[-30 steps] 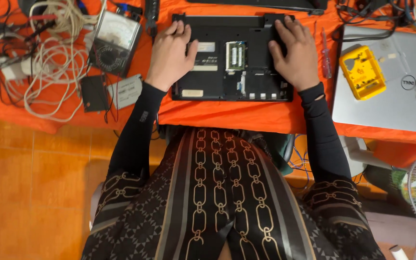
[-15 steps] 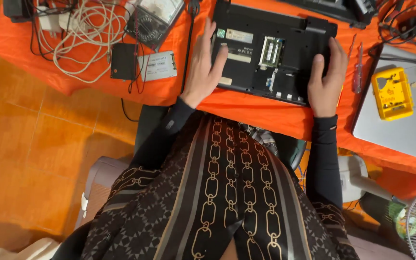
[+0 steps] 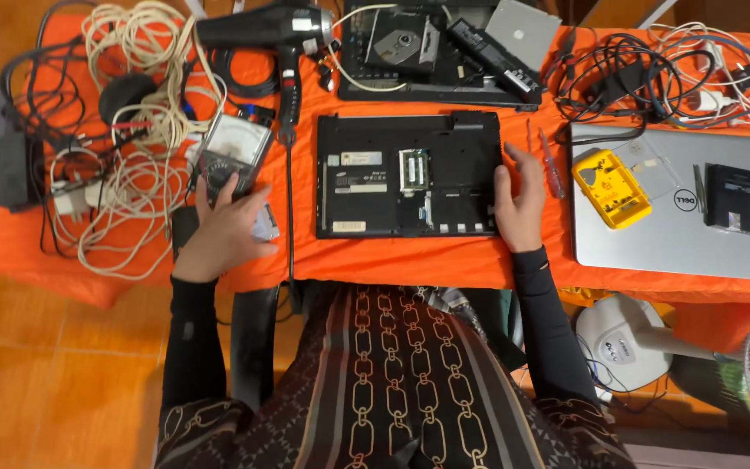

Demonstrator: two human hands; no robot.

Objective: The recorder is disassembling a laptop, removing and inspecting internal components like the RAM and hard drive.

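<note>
On the orange-covered desk (image 3: 444,265), the left hand (image 3: 226,227) lies fingers spread on the analog multimeter (image 3: 229,156), the right hand (image 3: 521,198) rests open against the overturned black laptop (image 3: 408,174), a hair dryer (image 3: 275,39) beyond.

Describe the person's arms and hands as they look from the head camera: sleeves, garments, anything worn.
Both arms wear snug black long sleeves ending at the wrists. The left hand and right hand are bare, with no gloves; no rings or watch can be made out. Over the shoulders and lap lies a dark brown garment with stripes and a chain-link pattern.
</note>
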